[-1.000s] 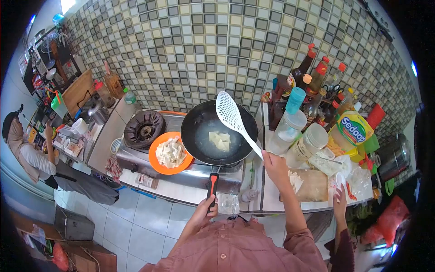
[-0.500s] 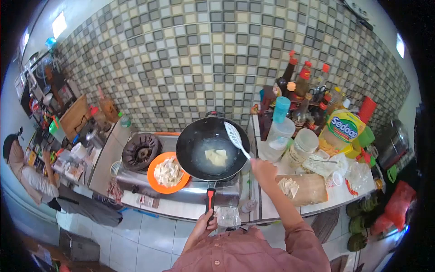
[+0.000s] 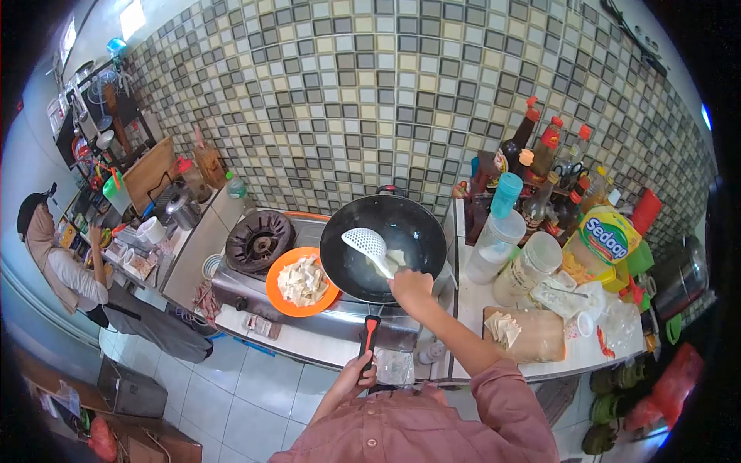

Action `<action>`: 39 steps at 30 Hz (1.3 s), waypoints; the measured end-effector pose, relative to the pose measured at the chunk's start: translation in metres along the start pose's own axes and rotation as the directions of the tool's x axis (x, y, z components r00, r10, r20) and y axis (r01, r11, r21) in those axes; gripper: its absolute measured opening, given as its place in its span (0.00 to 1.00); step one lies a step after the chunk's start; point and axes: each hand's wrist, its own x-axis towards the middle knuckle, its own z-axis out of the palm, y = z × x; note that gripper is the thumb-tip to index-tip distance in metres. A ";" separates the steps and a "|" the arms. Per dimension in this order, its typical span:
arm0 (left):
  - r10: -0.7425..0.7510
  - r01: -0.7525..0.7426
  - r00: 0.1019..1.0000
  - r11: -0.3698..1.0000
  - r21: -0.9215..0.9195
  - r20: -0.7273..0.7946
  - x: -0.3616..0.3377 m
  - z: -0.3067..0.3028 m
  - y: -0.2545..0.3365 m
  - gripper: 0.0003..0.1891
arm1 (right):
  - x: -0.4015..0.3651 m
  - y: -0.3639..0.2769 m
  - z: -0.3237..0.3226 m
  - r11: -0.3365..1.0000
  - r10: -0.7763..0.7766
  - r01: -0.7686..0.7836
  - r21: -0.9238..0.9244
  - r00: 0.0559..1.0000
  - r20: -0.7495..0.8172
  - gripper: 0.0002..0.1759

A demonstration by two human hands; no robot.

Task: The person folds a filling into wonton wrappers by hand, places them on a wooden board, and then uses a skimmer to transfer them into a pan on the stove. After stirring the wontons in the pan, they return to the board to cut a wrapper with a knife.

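Observation:
My left hand [image 3: 361, 375] is closed round the black-and-red handle of a black wok [image 3: 421, 228] on the stove. My right hand [image 3: 411, 292] grips a white perforated skimmer [image 3: 366, 242], its head tilted over the left half of the wok. Pale, flat pieces [image 3: 396, 256] lie in cloudy liquid in the wok, partly hidden by the skimmer's handle. Left of the wok, an orange plate [image 3: 312, 310] bears a heap of pale folded pieces [image 3: 302, 280]. More such pieces [image 3: 503, 329] rest on a wooden board [image 3: 540, 339] to the right.
An unused-looking burner [image 3: 260, 238] is behind the plate. Sauce bottles [image 3: 519, 143], plastic jars [image 3: 528, 270] and a yellow Sedaap packet [image 3: 604, 238] crowd the right counter. Another person [image 3: 73, 274] stands at the far left by a cluttered counter. A tiled wall rises behind the stove.
My right hand has moved left and in over the wok, swinging the skimmer's head from the right side to the left. The view has shifted slightly; my left hand keeps its hold.

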 end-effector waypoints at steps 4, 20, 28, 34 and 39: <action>-0.017 0.017 1.000 1.000 -0.010 -0.002 0.000 0.000 0.001 0.13 | -0.020 -0.005 -0.001 0.997 -0.059 0.061 -0.051 0.998 0.027 0.17; -0.036 0.036 0.999 0.999 -0.031 -0.008 0.000 -0.006 0.005 0.13 | -0.040 0.065 -0.037 0.951 0.306 -0.300 0.075 0.877 -0.370 0.22; -0.047 0.046 0.999 0.998 -0.035 -0.025 -0.001 -0.003 0.007 0.12 | -0.014 0.067 -0.007 0.987 0.161 -0.156 0.038 0.943 -0.292 0.20; -0.041 0.040 0.999 0.998 -0.047 -0.028 -0.002 -0.002 0.007 0.12 | -0.017 0.049 -0.013 0.998 0.044 -0.040 0.050 0.996 -0.082 0.18; -0.033 0.032 0.997 0.999 -0.021 -0.076 -0.002 -0.002 0.005 0.13 | -0.039 0.047 -0.027 0.998 0.028 -0.029 0.051 1.000 0.015 0.18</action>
